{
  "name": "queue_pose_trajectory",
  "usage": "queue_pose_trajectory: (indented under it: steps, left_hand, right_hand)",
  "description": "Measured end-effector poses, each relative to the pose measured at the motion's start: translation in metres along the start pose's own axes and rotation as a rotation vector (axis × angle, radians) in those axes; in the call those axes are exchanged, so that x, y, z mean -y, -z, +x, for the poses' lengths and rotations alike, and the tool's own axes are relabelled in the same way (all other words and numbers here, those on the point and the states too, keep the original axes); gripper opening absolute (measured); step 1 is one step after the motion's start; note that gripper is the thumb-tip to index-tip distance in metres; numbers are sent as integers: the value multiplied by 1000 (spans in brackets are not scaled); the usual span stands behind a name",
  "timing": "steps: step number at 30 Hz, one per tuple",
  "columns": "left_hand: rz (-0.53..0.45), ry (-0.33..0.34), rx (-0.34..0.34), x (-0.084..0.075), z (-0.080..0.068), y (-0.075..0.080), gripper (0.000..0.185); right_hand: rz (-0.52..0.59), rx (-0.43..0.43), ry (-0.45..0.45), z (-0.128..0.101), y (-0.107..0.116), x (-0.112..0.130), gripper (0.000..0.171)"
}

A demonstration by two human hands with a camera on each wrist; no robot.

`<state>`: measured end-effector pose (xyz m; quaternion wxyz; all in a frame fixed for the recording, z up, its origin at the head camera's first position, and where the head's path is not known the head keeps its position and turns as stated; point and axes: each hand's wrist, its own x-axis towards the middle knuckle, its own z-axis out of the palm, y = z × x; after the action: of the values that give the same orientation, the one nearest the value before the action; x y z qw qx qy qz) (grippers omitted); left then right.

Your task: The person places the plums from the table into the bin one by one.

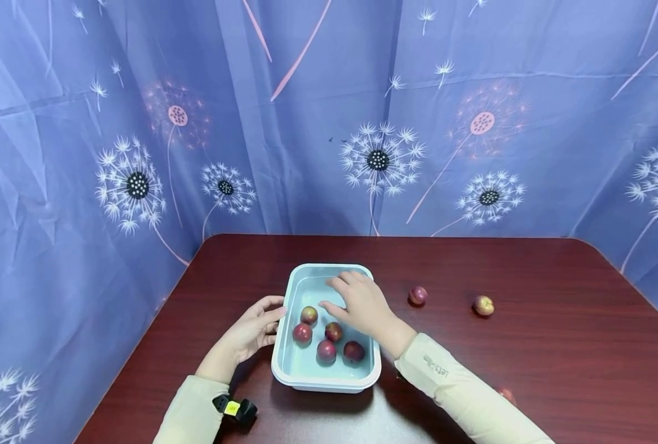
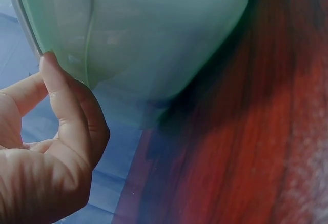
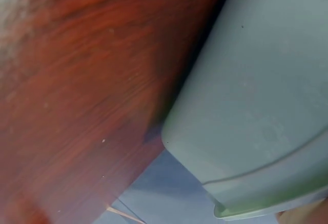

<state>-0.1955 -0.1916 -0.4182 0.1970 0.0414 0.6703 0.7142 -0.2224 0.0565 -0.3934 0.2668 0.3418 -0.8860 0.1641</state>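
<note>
At the lower centre of the head view, the left hand [image 1: 249, 333] is resting its relaxed fingers [image 2: 61, 96] against the left rim of the tub [image 1: 313, 381]. The right hand [image 1: 362, 306] is hovering over the tub, fingers loose, holding nothing. Five plums [image 1: 327, 336] are lying inside; two more plums [image 1: 417, 295] are sitting to the right on the table [image 1: 528, 345].
</note>
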Motion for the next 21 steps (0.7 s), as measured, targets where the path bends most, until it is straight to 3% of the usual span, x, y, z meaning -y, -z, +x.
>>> queue_pose_trajectory:
  steps: [9,21]
  left_hand:
    - [12,-7,-5,1,-1,-1,49]
    - [11,3,-7,2,-2,-2,48]
  right_hand:
    - [-1,-80,1,-1,11,-3,31]
    - [-48,-110,-17,-5,23,-15,28]
